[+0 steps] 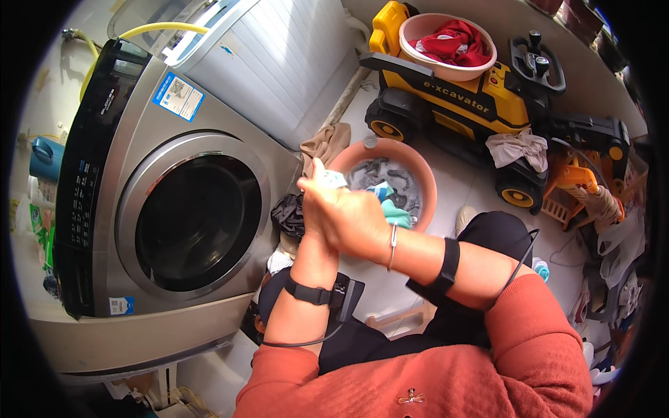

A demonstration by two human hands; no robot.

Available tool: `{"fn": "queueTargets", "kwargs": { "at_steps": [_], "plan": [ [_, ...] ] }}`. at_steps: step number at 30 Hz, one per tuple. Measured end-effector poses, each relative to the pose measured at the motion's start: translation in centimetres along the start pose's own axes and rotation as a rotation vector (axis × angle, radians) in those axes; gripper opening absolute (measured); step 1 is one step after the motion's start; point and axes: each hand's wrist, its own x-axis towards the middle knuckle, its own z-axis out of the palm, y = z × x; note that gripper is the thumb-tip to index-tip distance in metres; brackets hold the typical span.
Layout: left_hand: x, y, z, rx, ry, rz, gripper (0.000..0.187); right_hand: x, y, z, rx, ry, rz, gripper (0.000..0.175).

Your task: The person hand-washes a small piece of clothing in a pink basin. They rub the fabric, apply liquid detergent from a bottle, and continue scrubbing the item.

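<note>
My left hand [313, 196] and my right hand [358, 219] are pressed together, one against the other, near the left rim of a pink plastic basin [426, 175]. Both grip a wet-looking cloth. Its white printed part [333, 179] shows above the knuckles, and blue-striped and teal parts [397, 214] show beyond my right hand, over the basin. My palms and most fingers are hidden. Foamy water [400, 172] with dark fabric in it fills the basin.
A front-loading washing machine [125, 109] stands at left. Brown cloth [326, 141] and dark cloth [287, 214] lie beside the basin. Beyond it, a ride-on toy excavator [454, 112] carries a pink basin [410, 31] of red clothing [460, 44]. A light cloth [517, 149] drapes its wheel.
</note>
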Motion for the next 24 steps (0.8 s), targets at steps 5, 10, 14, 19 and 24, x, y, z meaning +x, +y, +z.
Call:
{"fn": "queueTargets", "kwargs": {
  "at_steps": [5,10,14,19,24],
  "plan": [
    [-0.3,0.4,1.1,0.160,0.565,0.016,0.054,1.0,3.9,0.4,0.094,0.073,0.369,0.029],
    [-0.8,2.9,1.8,0.106,0.438,0.009,0.071,2.6,7.9,-1.4,0.944,0.042,0.413,0.026],
    [-0.9,3.1,1.0,0.150,0.389,-0.049,0.068,2.4,8.2,-3.1,1.074,0.001,0.439,0.025],
    [-1.2,3.5,0.5,0.057,0.389,-0.080,0.066,2.8,7.0,-3.4,0.843,-0.028,0.418,0.024],
    [-0.9,3.6,1.5,-0.090,0.349,-0.046,0.072,1.7,2.8,-2.3,0.253,0.174,0.252,0.021]
  ]
}}
